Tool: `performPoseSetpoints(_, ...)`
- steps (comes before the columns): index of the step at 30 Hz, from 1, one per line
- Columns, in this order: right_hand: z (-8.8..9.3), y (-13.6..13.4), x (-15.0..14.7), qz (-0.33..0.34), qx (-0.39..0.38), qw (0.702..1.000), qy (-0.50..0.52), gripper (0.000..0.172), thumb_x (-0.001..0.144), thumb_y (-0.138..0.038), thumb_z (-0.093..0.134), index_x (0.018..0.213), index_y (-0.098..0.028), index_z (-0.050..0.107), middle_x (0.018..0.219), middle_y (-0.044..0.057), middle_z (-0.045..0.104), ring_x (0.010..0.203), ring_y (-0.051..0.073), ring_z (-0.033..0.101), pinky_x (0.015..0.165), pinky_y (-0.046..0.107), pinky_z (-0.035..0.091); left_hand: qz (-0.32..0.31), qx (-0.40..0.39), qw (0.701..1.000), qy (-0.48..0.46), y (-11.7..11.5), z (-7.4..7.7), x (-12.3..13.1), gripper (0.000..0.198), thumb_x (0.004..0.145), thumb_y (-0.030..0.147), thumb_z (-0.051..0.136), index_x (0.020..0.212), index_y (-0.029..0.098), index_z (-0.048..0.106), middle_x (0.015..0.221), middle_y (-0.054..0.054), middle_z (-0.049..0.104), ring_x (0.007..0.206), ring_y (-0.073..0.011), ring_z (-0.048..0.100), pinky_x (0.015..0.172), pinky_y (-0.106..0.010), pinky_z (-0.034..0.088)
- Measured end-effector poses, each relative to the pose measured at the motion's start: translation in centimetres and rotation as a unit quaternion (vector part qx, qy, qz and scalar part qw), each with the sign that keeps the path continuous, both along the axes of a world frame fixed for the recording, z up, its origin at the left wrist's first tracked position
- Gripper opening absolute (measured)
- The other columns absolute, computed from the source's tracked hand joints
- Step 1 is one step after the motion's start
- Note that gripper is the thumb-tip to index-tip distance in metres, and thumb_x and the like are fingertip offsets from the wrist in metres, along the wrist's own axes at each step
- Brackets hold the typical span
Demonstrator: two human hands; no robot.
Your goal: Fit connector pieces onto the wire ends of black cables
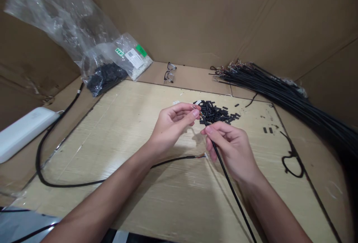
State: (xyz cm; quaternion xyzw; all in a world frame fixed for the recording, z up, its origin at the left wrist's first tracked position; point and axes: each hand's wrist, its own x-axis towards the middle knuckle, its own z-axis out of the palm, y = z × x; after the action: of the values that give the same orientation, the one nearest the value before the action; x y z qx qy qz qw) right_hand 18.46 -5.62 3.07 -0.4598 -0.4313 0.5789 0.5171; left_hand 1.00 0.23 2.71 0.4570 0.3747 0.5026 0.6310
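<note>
My right hand [228, 144] pinches a black cable [223, 168] a little below its end; the cable runs down past the board's front edge. At its tip, thin coloured wires [200, 114] show between the thumb and forefinger of my left hand [176, 123], which is closed on them. Just behind my fingers is a pile of short black tube pieces [215, 112]. Below my hands, another black cable [173, 160] lies on the board, ending in coloured wires and a small white connector [206, 155].
A thick bundle of black cables [279, 90] lies at the right. Clear plastic bags [106, 75] of black and white parts stand back left. A white box-shaped device [28, 131] is at far left, glasses [169, 74] at the back, a black looped cord [292, 166] at right.
</note>
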Motion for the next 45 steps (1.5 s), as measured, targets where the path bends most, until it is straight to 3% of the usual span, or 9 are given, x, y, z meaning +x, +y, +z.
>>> performPoseSetpoints(8,0.1,0.1,-0.3,0.017,-0.037,0.998,0.052,0.034,0.091,-0.049,0.091,0.084,-0.017,0.081,0.057,-0.003,0.066,0.039,0.007,0.050,0.037,0.017,0.041,-0.005,-0.009,0.999,-0.031,0.1,0.0,-0.1,0.025,0.081,0.038,0.099,0.089,0.019,0.085,0.087,-0.004,0.078,0.079,-0.0144,0.067,0.078,-0.029,0.055)
performPoseSetpoints(16,0.2,0.2,-0.3,0.048,-0.123,0.981,0.143,0.040,0.082,-0.052,0.098,0.083,-0.018,0.076,0.054,-0.007,0.057,0.037,0.004,0.036,0.034,0.016,0.032,0.001,0.009,1.000,-0.024,0.1,0.0,-0.1,0.025,0.083,0.040,0.098,0.088,0.021,0.083,0.086,-0.003,0.077,0.076,-0.0144,0.064,0.074,-0.029,0.053)
performPoseSetpoints(22,-0.1,0.3,-0.2,0.055,-0.131,0.976,0.166,0.039,0.083,-0.051,0.098,0.084,-0.019,0.075,0.054,-0.009,0.054,0.037,0.003,0.032,0.034,0.015,0.029,0.010,0.013,1.000,0.009,0.0,0.0,0.0,0.025,0.085,0.041,0.095,0.088,0.020,0.081,0.082,-0.002,0.072,0.073,-0.0145,0.062,0.069,-0.029,0.050)
performPoseSetpoints(33,-0.5,0.2,-0.4,0.075,-0.149,0.969,0.184,0.038,0.083,-0.050,0.097,0.084,-0.019,0.075,0.056,-0.008,0.057,0.037,0.004,0.035,0.035,0.015,0.029,-0.004,0.051,0.998,-0.030,0.1,0.1,0.0,0.023,0.087,0.028,0.089,0.109,0.022,0.081,0.095,-0.002,0.076,0.078,-0.0136,0.066,0.080,-0.029,0.057)
performPoseSetpoints(45,-0.5,0.4,-0.2,0.098,-0.143,0.957,0.233,0.035,0.086,-0.046,0.096,0.082,-0.019,0.076,0.051,-0.011,0.049,0.034,0.002,0.022,0.031,0.013,0.026,0.017,0.074,0.997,-0.035,0.2,0.0,0.0,0.022,0.089,0.038,0.094,0.099,0.022,0.083,0.099,-0.003,0.077,0.081,-0.0138,0.064,0.078,-0.027,0.056)
